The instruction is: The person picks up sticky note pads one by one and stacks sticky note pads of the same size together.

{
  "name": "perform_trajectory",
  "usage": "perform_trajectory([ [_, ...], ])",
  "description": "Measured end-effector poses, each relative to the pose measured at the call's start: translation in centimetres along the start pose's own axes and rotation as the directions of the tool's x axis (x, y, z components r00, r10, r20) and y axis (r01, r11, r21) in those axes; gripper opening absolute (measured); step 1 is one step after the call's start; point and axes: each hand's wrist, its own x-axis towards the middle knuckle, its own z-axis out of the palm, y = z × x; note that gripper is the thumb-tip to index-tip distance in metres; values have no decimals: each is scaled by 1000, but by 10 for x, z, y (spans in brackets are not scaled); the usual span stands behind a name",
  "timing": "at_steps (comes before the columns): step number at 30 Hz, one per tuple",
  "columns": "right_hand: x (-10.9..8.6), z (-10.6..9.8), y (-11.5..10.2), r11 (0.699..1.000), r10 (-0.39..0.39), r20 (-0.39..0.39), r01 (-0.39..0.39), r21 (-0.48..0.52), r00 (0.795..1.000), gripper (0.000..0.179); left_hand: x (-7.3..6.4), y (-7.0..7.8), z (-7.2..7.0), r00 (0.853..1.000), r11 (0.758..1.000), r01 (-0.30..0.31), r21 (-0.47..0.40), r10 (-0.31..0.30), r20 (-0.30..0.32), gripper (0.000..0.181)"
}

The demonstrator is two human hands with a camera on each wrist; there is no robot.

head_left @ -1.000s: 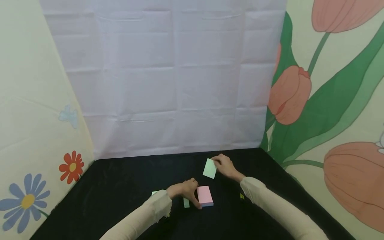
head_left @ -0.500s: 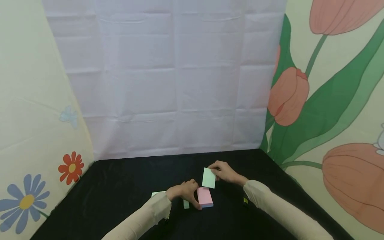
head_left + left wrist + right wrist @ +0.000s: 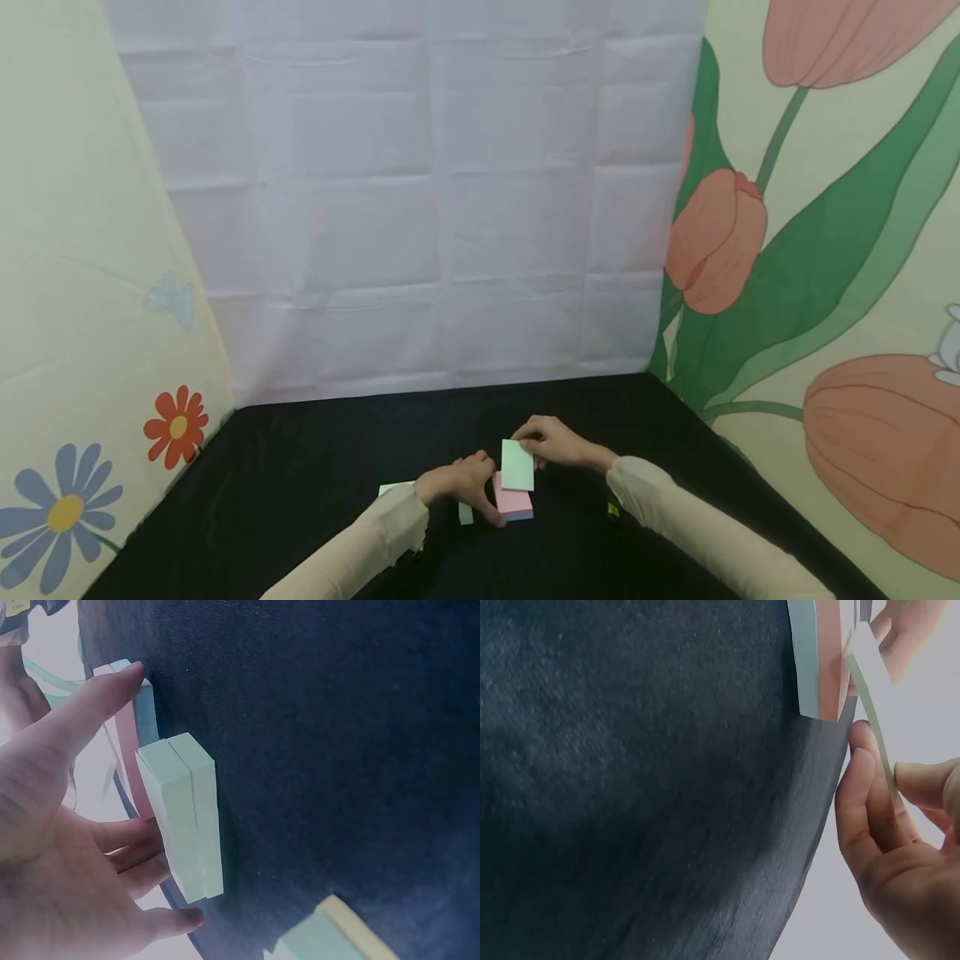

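Observation:
My left hand (image 3: 459,483) spans the left side of a stack of pink and blue sticky note pads (image 3: 513,502), thumb at the near end and fingers at the far end, as the left wrist view (image 3: 82,817) shows. My right hand (image 3: 557,441) pinches a thin light green sticky note pad (image 3: 517,465) between thumb and fingers. In the right wrist view the green pad (image 3: 875,712) tilts over the pink and blue stack (image 3: 817,660); its lower end seems to meet or nearly meet it. The far part of the pink top is hidden.
Two light green pads (image 3: 180,817) lie together beside my left hand, partly hidden by it in the head view. Another green and yellow pad (image 3: 337,934) is farther left, under the sleeve. A small yellow item (image 3: 612,509) sits by the right sleeve on the black cloth (image 3: 315,450).
My right hand has brought the green pad nearer and slightly left, from behind the pink stack to over its far part. The left hand has stayed at the stack.

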Motion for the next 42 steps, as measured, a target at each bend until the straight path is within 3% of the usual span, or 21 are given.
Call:
perform_trajectory([
  [10,2,6,-5,997,25,87,-31,66,996,20,-2,-2,2,999,997,40,-64,-39,30,78],
  [21,5,12,-3,1000,7,110,-8,12,994,16,-2,-1,3,994,992,110,-54,-109,14,83],
  [33,4,19,-6,1000,-10,163,14,-23,987,15,-6,-2,1,998,999,49,5,-49,29,75],
  [42,5,19,-8,999,-6,179,13,-35,984,16,-5,-3,1,997,998,68,-7,-67,32,73],
])
